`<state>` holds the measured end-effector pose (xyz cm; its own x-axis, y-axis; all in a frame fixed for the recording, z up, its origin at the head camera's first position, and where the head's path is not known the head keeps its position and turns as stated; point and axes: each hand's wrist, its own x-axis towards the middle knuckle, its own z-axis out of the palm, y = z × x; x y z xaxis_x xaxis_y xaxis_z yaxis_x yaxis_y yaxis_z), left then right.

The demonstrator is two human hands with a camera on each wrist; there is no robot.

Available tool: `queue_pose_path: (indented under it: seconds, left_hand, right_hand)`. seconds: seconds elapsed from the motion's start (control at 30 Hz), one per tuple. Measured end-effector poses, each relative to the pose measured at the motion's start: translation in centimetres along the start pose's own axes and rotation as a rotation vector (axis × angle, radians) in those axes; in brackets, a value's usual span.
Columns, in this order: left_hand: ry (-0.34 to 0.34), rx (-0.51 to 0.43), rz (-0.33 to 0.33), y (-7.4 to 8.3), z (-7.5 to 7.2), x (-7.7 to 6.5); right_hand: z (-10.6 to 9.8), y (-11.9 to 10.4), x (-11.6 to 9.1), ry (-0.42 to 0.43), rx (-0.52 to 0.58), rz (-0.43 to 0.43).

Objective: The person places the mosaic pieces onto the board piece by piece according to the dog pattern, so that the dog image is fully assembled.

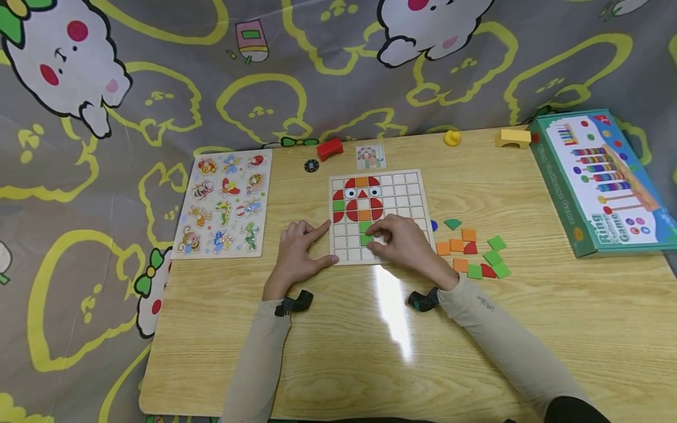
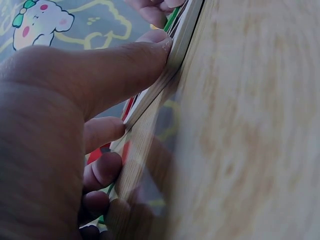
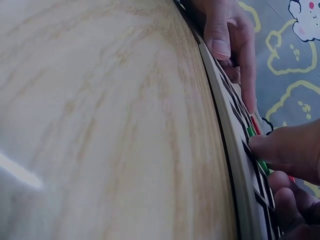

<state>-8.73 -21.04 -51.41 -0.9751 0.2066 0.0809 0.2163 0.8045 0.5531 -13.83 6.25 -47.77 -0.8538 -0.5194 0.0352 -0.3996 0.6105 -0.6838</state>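
Green square tile [image 1: 365, 240] on wooden grid board [image 1: 400, 191], left of centre, nearer front edge; right hand [image 1: 400, 239] pinches it. Left hand [image 1: 297, 252] grasps nothing, forefinger straight at left edge; left-wrist view alone shows board's side thickness beside thumb [image 2: 150, 47]. Glossy wood-grain table [image 1: 338, 358]; cartoon-print fabric [image 1: 338, 97] behind back edge.

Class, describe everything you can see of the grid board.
The grid board looks wooden, with a pale rim and white square cells divided by dark lines. It lies flat on the table. Red, orange and green tiles and two eye tiles fill part of its left and centre; the right-hand cells in view are bare. The left grip touches its left edge; the right grip is over it, fingertips at a green tile.
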Motion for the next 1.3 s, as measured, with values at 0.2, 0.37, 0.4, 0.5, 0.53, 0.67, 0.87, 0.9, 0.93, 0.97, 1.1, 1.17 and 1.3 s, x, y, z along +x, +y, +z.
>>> queue_pose_path:
  seconds: [0.2, 0.37, 0.4, 0.5, 0.53, 0.67, 0.87, 0.9, 0.93, 0.97, 1.1, 1.17, 1.3]
  left_hand:
    - [0.002, 0.001, 0.009, -0.1, 0.2, -0.1]
    - [0.008, -0.010, 0.010, -0.1, 0.1, -0.1]
    - [0.007, -0.012, 0.008, -0.1, 0.1, -0.1]
    - [0.004, -0.012, 0.004, -0.1, 0.0, -0.1]
    - [0.004, -0.014, 0.004, 0.0, 0.0, -0.1]
    - [0.004, -0.014, 0.005, -0.1, 0.0, -0.1]
    - [0.010, -0.008, -0.008, -0.2, -0.1, -0.3]
    - [0.010, -0.009, -0.011, -0.2, -0.2, -0.3]
    - [0.012, -0.014, -0.013, -0.2, -0.2, -0.4]
    - [0.013, -0.017, -0.013, -0.2, -0.2, -0.4]
    - [0.017, -0.020, -0.007, -0.1, -0.2, -0.3]
    - [0.015, -0.018, -0.002, 0.0, -0.1, -0.3]
    - [0.009, -0.014, 0.010, 0.2, 0.0, -0.2]
  right_hand:
    - [-1.4, 0.8, -1.5, 0.028, 0.046, -0.074]
    - [-4.1, 2.9, -4.3, 0.103, 0.015, -0.098]
    - [-4.8, 3.4, -5.0, 0.112, 0.004, -0.087]
    - [-6.8, 4.9, -7.2, 0.122, -0.037, -0.049]
    - [-7.4, 5.4, -8.0, 0.121, -0.050, -0.035]
    - [-9.6, 6.7, -10.8, 0.114, -0.127, -0.004]
    - [-10.8, 7.7, -13.3, 0.064, -0.208, 0.062]
    - [-10.8, 7.7, -13.5, 0.059, -0.217, 0.075]
    - [-10.8, 7.8, -13.7, 0.055, -0.226, 0.087]
    - [-10.7, 7.8, -13.8, 0.052, -0.233, 0.097]
    - [-10.7, 7.8, -13.9, 0.051, -0.245, 0.128]
    - [-10.7, 7.7, -13.9, 0.045, -0.234, 0.140]
    - [-10.8, 7.6, -14.0, 0.042, -0.199, 0.155]
